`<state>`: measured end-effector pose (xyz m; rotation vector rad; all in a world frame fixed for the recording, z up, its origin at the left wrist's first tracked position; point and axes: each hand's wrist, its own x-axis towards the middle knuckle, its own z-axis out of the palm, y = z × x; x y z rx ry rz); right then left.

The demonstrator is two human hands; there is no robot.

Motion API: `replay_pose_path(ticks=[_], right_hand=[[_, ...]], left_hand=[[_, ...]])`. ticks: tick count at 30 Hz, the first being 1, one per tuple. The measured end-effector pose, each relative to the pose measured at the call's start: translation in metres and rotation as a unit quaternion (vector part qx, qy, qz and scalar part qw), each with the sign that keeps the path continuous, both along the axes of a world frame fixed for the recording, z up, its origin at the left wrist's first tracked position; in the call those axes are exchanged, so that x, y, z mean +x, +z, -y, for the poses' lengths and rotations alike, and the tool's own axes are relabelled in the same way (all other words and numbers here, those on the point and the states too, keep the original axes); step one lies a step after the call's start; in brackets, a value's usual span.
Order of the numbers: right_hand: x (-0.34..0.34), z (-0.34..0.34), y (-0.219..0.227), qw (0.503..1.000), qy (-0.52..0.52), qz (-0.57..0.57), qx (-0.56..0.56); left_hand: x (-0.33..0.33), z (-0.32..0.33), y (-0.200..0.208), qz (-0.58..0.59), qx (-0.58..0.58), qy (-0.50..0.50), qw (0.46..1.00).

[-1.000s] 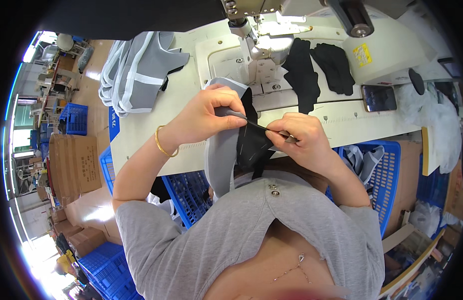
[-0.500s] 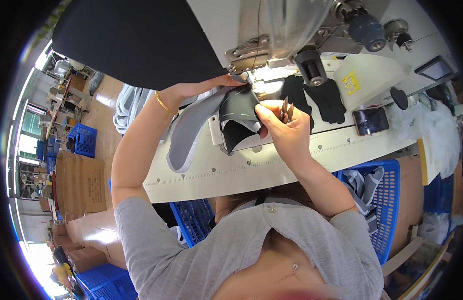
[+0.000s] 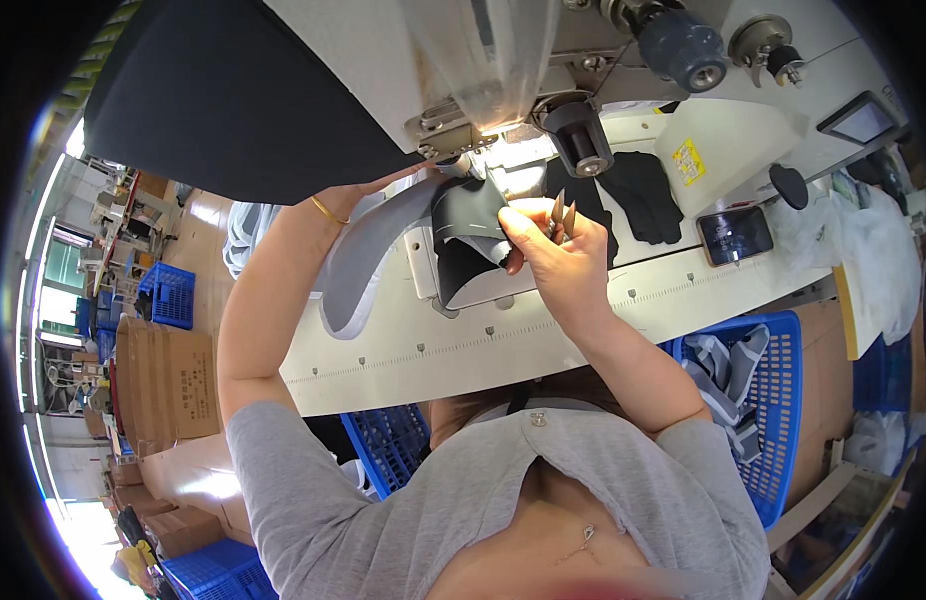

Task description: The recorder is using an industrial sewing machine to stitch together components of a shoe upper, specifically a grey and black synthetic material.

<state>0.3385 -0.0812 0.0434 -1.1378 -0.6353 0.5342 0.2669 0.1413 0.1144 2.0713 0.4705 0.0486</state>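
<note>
Under the head of a sewing machine [image 3: 463,120] lies a curved black fabric piece [image 3: 463,215] with a pale stitched line, joined to a long grey fabric strip [image 3: 358,270] that trails to the left. My right hand [image 3: 558,245] pinches the black piece's right edge between thumb and finger. Dark pointed thread snips [image 3: 561,215] are tucked in that same hand, tips upward. My left hand [image 3: 368,187] reaches in beside the needle area at the strip's upper end; the machine and a large black panel [image 3: 253,100] hide most of its fingers.
Two black fabric pieces [image 3: 638,195] rest behind my right hand. A phone [image 3: 735,237] lies on the table [image 3: 433,365] near clear plastic [image 3: 863,250]. Blue baskets [image 3: 780,420] with grey pieces stand below the front edge. A cardboard box [image 3: 168,380] is at left.
The machine and table have shifted a little left in view. My right hand keeps its pinch on the black piece; less of my left hand shows now.
</note>
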Motion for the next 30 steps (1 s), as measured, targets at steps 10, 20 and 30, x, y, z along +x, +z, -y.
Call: replay_pose_path(ticks=[10,20,30], right_hand=[[-0.005,-0.005,-0.001,1.0,0.007,-0.011,0.008],[-0.012,-0.005,0.0,1.0,0.012,0.011,0.006],[-0.003,-0.004,-0.006,1.0,-0.012,0.006,0.007]], left_hand=[[-0.113,0.027,0.011,-0.054,0.11,0.053,0.991],[-0.015,0.04,0.041,-0.145,0.249,0.101,0.952],[-0.071,0.082,0.02,0.17,0.535,-0.009,0.828]])
